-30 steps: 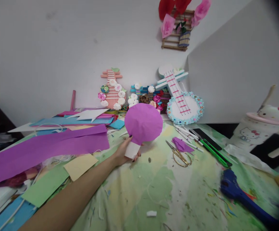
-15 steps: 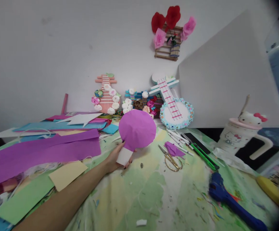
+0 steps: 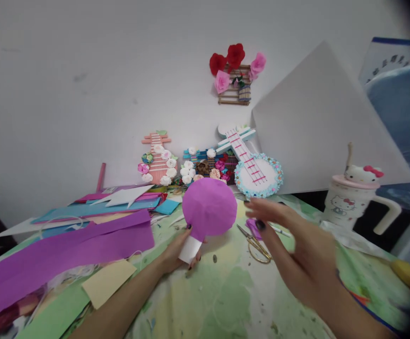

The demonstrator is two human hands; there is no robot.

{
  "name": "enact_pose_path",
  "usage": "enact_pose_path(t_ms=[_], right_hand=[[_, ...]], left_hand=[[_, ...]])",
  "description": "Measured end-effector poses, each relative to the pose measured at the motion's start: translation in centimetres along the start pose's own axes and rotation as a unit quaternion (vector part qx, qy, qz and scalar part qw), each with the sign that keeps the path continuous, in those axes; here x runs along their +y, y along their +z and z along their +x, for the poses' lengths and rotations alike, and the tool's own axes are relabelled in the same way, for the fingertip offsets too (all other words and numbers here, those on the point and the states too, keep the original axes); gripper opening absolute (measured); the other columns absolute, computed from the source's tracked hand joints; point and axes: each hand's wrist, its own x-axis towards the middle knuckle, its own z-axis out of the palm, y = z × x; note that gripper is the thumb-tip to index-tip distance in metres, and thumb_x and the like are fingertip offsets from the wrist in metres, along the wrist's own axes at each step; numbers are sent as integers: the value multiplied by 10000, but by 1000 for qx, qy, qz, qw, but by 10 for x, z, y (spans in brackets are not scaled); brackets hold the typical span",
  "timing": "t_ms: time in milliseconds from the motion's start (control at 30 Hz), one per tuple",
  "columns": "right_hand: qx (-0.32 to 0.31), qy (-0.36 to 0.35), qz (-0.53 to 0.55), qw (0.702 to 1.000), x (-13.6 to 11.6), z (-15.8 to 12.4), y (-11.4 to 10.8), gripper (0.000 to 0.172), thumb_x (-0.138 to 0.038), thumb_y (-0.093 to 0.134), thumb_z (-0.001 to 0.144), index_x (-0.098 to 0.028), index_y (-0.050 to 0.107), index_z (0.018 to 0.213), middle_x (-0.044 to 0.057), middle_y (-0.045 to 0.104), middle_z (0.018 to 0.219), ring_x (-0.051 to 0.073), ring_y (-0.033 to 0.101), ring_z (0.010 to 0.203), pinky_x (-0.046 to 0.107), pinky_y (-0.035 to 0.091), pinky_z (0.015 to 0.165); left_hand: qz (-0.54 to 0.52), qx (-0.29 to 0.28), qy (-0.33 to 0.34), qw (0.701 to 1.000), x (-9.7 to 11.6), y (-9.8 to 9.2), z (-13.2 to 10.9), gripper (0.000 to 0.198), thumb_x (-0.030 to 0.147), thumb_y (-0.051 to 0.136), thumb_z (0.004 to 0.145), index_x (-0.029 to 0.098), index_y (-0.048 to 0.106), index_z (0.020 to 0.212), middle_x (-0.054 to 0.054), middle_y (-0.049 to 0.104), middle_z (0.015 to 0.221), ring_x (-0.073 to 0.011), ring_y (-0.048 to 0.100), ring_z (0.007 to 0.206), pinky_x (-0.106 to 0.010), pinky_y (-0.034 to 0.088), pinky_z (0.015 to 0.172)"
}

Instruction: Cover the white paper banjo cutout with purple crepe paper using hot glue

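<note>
My left hand (image 3: 178,252) grips a round purple paper-covered piece (image 3: 210,207) by its short white tab, holding it up above the table. The purple disc faces me, with slight creases in its surface. My right hand (image 3: 297,249) is raised to the right of the disc, apart from it, thumb and fingers spread and holding nothing. Gold-handled scissors (image 3: 258,249) lie between the two hands, beside a purple paper scrap (image 3: 252,228). Behind my right hand, the white sticks and the green cutter are mostly hidden.
Purple paper (image 3: 120,245), blue sheets and a beige card (image 3: 109,282) spread over the left side. A banjo-like craft (image 3: 258,176) and a pink lute-like craft (image 3: 157,160) lean at the wall. A lidded white cup (image 3: 346,202) stands right on the green-patterned tablecloth (image 3: 226,301).
My right hand has come into view from the right, open. The view has tilted up a little. My left hand still holds the purple piece, in much the same pose.
</note>
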Motion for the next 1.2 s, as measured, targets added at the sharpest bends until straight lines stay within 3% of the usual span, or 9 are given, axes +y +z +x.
enact_pose_path(t_ms=[100,233,400,500,633,733,833,967,1200], right_hand=[[19,44,-70,996,43,51,4,365,-352,551,832,-254,572,1182,98,627,1174,289,583,1083,482,463,914],[-5,184,24,983,103,55,8,577,-499,520,823,-235,435,1328,128,503,1350,265,532,1164,422,473,891],[-51,280,158,946,117,42,6,506,-557,597,749,-218,607,1125,45,680,909,205,613,800,293,475,644],[-52,281,218,933,114,43,9,424,-539,686,676,-176,680,896,23,673,790,170,573,701,258,432,597],[27,330,280,901,117,42,15,445,-499,775,554,-158,687,825,13,674,729,137,529,606,229,387,513],[100,381,303,868,120,39,18,413,-440,782,532,-161,665,814,-23,616,600,109,461,485,207,319,409],[130,399,319,850,120,37,21,308,-349,747,581,-181,622,807,-45,580,559,101,458,445,205,350,395],[120,417,359,826,118,34,27,297,-202,699,615,-203,590,892,-11,659,709,130,579,536,258,493,495],[77,429,389,811,115,26,39,415,-68,680,589,-210,565,961,10,678,789,172,634,618,327,554,575]], left_hand=[[22,-21,6,1000,1,2,-1,612,644,490,782,66,625,934,-93,627,521,-145,518,357,-224,357,335],[40,-92,-20,995,3,0,-3,454,511,617,731,65,619,815,-154,672,568,-161,549,350,-210,360,299],[35,-136,-49,989,3,-8,-7,344,427,630,767,95,602,851,-132,677,552,-144,536,323,-189,366,289],[6,-158,-88,983,5,-11,-10,513,569,578,778,69,621,885,-181,697,640,-198,616,406,-218,414,324],[-113,-38,-47,992,11,-14,-8,608,656,521,779,95,619,994,-166,716,807,-291,699,609,-313,539,463],[-182,116,37,976,12,-22,0,358,439,566,854,111,604,993,-136,718,826,-270,710,661,-329,576,533],[-200,198,100,954,9,-34,8,101,209,548,886,125,581,841,-77,707,737,-170,705,648,-221,572,563],[-185,222,131,948,4,-40,11,124,15,610,791,128,572,756,-7,666,625,-92,661,548,-133,541,520],[-136,187,123,965,2,-36,9,125,-44,677,694,76,640,697,-72,688,651,-125,672,594,-158,562,545]])
